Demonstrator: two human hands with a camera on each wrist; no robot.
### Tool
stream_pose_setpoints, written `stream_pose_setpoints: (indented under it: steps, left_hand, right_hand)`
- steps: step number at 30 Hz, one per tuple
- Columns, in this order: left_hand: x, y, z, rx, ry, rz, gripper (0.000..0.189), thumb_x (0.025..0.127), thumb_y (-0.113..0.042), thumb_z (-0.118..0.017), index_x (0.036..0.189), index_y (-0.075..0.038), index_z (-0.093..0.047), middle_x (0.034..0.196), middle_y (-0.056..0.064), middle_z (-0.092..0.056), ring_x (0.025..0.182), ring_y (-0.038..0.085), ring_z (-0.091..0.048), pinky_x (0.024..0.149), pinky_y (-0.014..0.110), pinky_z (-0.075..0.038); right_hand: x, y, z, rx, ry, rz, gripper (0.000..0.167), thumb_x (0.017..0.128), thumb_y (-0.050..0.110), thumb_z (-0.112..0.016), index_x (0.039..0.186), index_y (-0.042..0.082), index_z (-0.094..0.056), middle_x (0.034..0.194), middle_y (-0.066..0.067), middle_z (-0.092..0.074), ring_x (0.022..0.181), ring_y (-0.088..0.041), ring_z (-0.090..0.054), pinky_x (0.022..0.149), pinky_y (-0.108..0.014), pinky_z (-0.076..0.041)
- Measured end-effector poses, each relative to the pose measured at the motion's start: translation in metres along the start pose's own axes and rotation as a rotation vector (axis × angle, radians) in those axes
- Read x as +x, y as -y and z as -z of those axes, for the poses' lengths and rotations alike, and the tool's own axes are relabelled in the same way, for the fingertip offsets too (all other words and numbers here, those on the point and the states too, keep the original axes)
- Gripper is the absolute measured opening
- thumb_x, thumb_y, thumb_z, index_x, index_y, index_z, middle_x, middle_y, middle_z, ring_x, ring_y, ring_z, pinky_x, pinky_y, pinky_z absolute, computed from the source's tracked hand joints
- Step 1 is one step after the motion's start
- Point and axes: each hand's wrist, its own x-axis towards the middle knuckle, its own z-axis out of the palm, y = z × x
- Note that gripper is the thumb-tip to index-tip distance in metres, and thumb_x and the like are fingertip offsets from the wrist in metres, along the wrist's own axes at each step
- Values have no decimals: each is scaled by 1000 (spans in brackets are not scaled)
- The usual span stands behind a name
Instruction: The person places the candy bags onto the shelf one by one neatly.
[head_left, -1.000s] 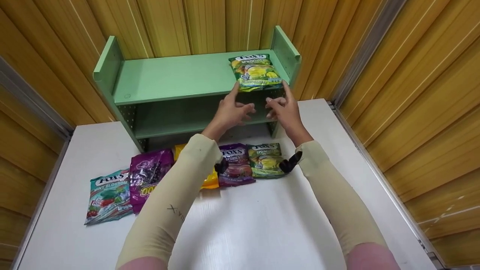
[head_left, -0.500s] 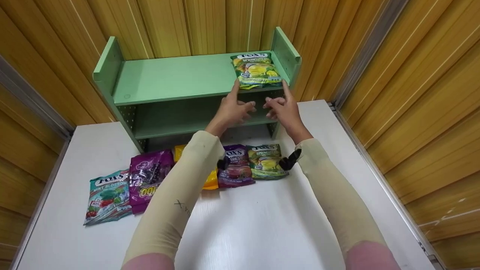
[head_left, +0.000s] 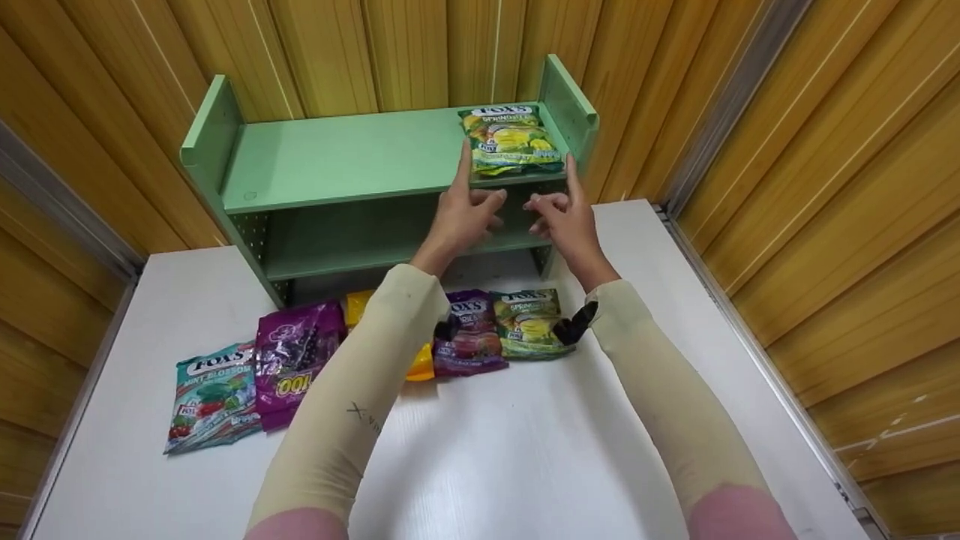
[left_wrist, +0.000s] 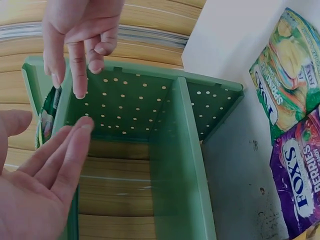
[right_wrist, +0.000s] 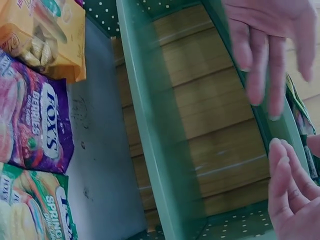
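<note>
A green and yellow Fox's candy bag [head_left: 510, 139] lies on the top board of the green shelf unit [head_left: 337, 154], near its right side wall. My left hand [head_left: 459, 217] has its index finger straight along the bag's left edge. At the right front corner, my right hand [head_left: 572, 229] also points its index finger straight forward. The other fingers of both hands are loosely bent below the board's front edge, holding nothing. Whether the fingertips touch the bag is hard to tell. The left wrist view shows only the bag's narrow edge [left_wrist: 46, 122].
On the white table [head_left: 510, 450], before the shelf, lie a teal mint bag [head_left: 214, 397], a purple grape bag [head_left: 296, 352], an orange bag [head_left: 421, 364] partly behind the left sleeve, a purple berries bag [head_left: 471, 337] and another green bag [head_left: 531, 322]. Wood-patterned walls [head_left: 840, 247] surround the table.
The bag on the top board has shifted slightly back. My left index finger has moved forward along its left edge; the right hand has moved only a little.
</note>
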Motion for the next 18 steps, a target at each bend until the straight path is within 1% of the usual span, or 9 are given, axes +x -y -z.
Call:
stream_pose_setpoints:
  steps: [2, 4, 6, 9, 12, 14, 16, 18]
  left_hand:
    - [-1, -2, -1, -11, -13, -38, 83, 97, -30, -58, 151, -50, 3, 124, 6, -67, 88, 24, -71, 76, 43, -60]
    - [-2, -3, -2, -12, -25, -91, 78, 98, -26, -57, 152, -47, -5, 123, 6, -68, 85, 24, -71, 74, 43, -60]
    - [-4, -3, -4, -13, -36, -129, 72, 98, -24, -56, 153, -44, -14, 123, 5, -68, 84, 24, -71, 71, 41, -60]
    - [-6, -3, -6, -19, -63, -185, 57, 99, -22, -54, 150, -35, -30, 125, 4, -67, 85, 26, -71, 68, 36, -59]
    - [-10, -1, -8, -19, -85, -229, 41, 99, -21, -54, 140, -24, -45, 124, 4, -67, 86, 26, -70, 68, 31, -58]
    - [-12, 1, -8, -8, -99, -241, 33, 99, -21, -54, 132, -19, -51, 123, 4, -67, 87, 23, -70, 69, 29, -57]
    - [-13, 3, -8, 5, -116, -255, 29, 99, -21, -54, 127, -15, -55, 121, 5, -67, 90, 19, -69, 72, 29, -57]
    - [-15, 4, -7, 17, -135, -262, 27, 99, -21, -55, 125, -13, -57, 120, 5, -67, 93, 16, -67, 74, 29, -56]
  right_hand:
    - [-3, -2, -1, -6, -4, 43, 80, 98, 18, -56, 156, 33, -4, 106, -13, -67, 69, -19, -62, 71, -32, -57]
    - [-5, -3, -1, -2, -3, 80, 76, 98, 17, -55, 156, 31, -9, 108, -13, -67, 70, -20, -62, 72, -33, -58]
    - [-8, -4, -2, -18, -6, 113, 68, 99, 17, -54, 155, 27, -19, 109, -14, -66, 70, -20, -63, 72, -32, -58]
    - [-13, -3, -4, -72, -21, 154, 52, 99, 17, -54, 149, 20, -39, 112, -15, -64, 71, -22, -63, 71, -28, -58]
    - [-18, -2, -6, -138, -44, 196, 38, 99, 18, -55, 137, 12, -56, 111, -17, -64, 75, -27, -65, 71, -28, -58]
    - [-21, -2, -7, -153, -51, 219, 33, 98, 18, -56, 129, 9, -61, 112, -18, -64, 79, -31, -65, 71, -28, -57]
    - [-22, -3, -8, -159, -51, 233, 30, 98, 17, -56, 125, 7, -64, 113, -18, -65, 83, -35, -64, 72, -28, -57]
    - [-23, -5, -8, -164, -49, 241, 28, 99, 16, -55, 123, 5, -65, 114, -20, -66, 84, -33, -65, 71, -24, -55]
